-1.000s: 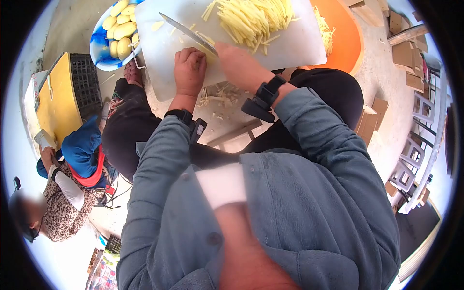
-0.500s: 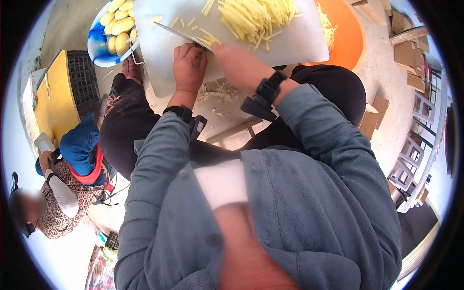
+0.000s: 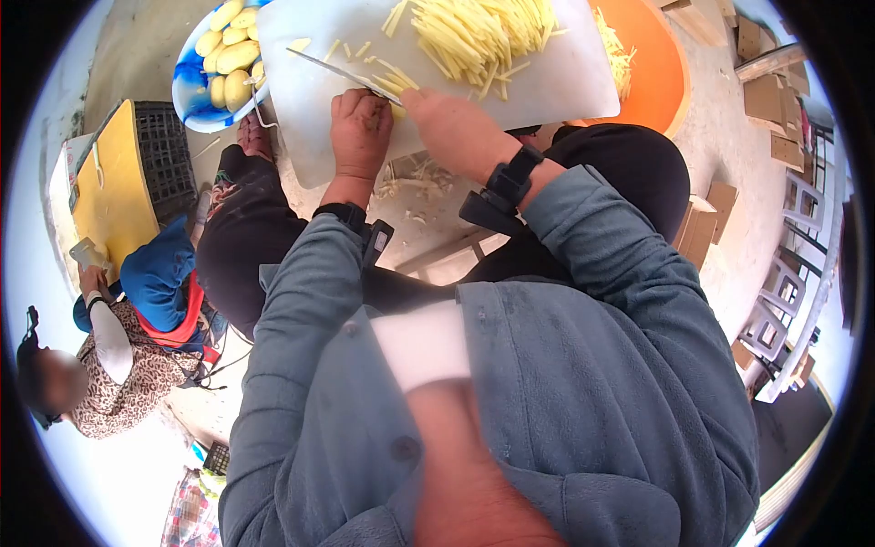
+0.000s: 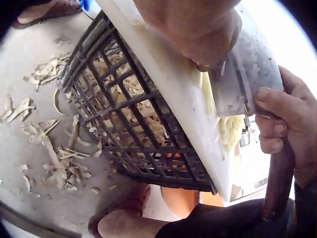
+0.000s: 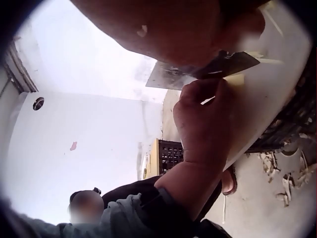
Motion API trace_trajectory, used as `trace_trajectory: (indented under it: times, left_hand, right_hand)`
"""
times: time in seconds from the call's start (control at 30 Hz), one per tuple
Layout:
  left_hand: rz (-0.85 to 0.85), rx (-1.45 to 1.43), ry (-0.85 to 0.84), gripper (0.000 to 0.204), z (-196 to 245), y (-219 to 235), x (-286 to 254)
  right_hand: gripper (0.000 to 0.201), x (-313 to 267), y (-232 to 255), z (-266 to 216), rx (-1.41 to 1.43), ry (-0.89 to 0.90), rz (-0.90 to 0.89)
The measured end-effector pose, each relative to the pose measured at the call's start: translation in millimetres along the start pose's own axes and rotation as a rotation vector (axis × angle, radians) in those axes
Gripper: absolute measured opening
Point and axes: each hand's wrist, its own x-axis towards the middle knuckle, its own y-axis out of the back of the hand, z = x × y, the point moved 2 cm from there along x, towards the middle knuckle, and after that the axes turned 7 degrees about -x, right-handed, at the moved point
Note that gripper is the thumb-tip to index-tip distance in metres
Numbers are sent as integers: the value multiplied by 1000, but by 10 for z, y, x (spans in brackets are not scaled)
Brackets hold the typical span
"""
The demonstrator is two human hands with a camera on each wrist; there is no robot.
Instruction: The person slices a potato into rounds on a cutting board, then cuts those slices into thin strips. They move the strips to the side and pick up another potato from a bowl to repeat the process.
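Observation:
On the white cutting board, the left hand has its curled fingers on a yellow potato piece, mostly hidden beneath them. Against those fingertips stands the broad knife blade. The right hand grips the knife, with its thumb on the blade and the dark handle below the palm in the left wrist view. A few cut strips lie beyond the blade, and a large pile of strips is farther right.
A blue-and-white basin of peeled potatoes stands left of the board, an orange basin with strips on its right. Under the board is a black crate holding peelings. Another person sits at the left.
The knife blade has turned a little, its tip lower and farther left over the board. Both hands stay close together, and the left fingers remain on the potato piece.

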Motion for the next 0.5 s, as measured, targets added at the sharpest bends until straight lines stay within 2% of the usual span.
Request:
trace_trajectory:
  times: [0.1, 0.17, 0.4, 0.5]
  left_hand:
    - [-19, 36, 9, 15, 1, -6, 0]
    - [-29, 38, 37, 15, -12, -13, -3]
    - [2, 47, 18, 15, -30, -26, 6]
    - [17, 50, -12, 15, -34, -24, 9]
  right_hand:
    - [23, 2, 21, -21, -9, 34, 7]
    - [20, 11, 29, -34, -54, -1, -60]
    - [24, 80, -53, 31, -9, -18, -97]
    - [22, 110, -100, 51, 56, 11, -22]
